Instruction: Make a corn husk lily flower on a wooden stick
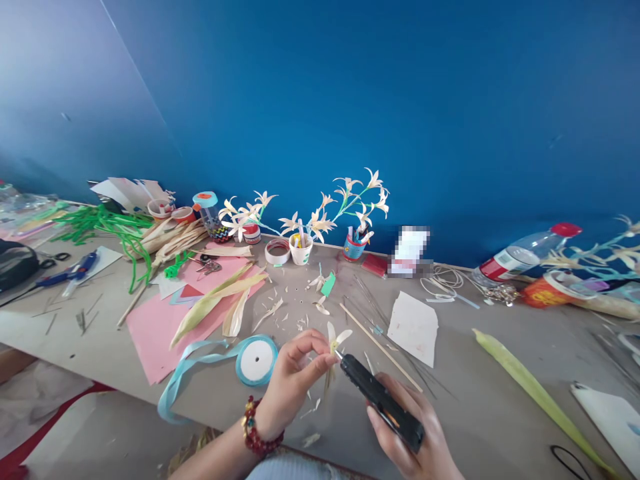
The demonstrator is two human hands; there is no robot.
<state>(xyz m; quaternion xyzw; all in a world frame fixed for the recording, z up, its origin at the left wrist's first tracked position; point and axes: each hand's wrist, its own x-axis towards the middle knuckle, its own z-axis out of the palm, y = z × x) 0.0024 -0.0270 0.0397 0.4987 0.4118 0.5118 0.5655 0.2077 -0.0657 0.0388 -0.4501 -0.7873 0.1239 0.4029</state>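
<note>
My left hand, with a beaded bracelet at the wrist, pinches a small pale flower with a yellowish centre between thumb and fingers. The petals look like dried corn husk. My right hand is wrapped around a black glue gun, whose thin metal nozzle points at the flower's centre. The nozzle seems to touch it, though the exact contact is too small to tell. Left of my left hand lies a roll of light blue ribbon with a loose tail. Petal scraps are scattered beyond the hands.
Pink paper with corn husks lies left. Finished husk flowers stand in cups along the wall. A thin stick, wires and white paper lie right, with a long green husk and plastic bottle farther right. A blue glue gun lies far left.
</note>
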